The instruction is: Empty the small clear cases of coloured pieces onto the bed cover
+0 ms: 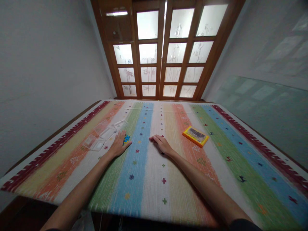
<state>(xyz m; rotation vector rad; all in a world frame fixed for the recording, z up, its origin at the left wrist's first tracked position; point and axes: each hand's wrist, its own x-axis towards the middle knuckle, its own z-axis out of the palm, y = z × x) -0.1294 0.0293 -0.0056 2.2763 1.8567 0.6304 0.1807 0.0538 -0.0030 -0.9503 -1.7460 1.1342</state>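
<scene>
My left hand (117, 144) lies on the striped tablecloth with its fingers spread and its thumb reaching to the right. Between its thumb and fingers is a small heap of blue pieces (126, 138), with a little yellow at its edge; the hand partly hides it. My right hand (163, 144) rests on its side on a white stripe, fingers loosely bent and pointing left. Nothing shows in it. Just beyond and left of my left hand are several clear plastic boxes or lids (98, 144), hard to tell apart on the cloth.
A flat yellow and orange box (195, 136) with a dark picture on top lies to the right of my right hand. The tablecloth (154, 192) covers the table. Behind it stand wooden doors (160, 70) with frosted panes, and walls flank both sides.
</scene>
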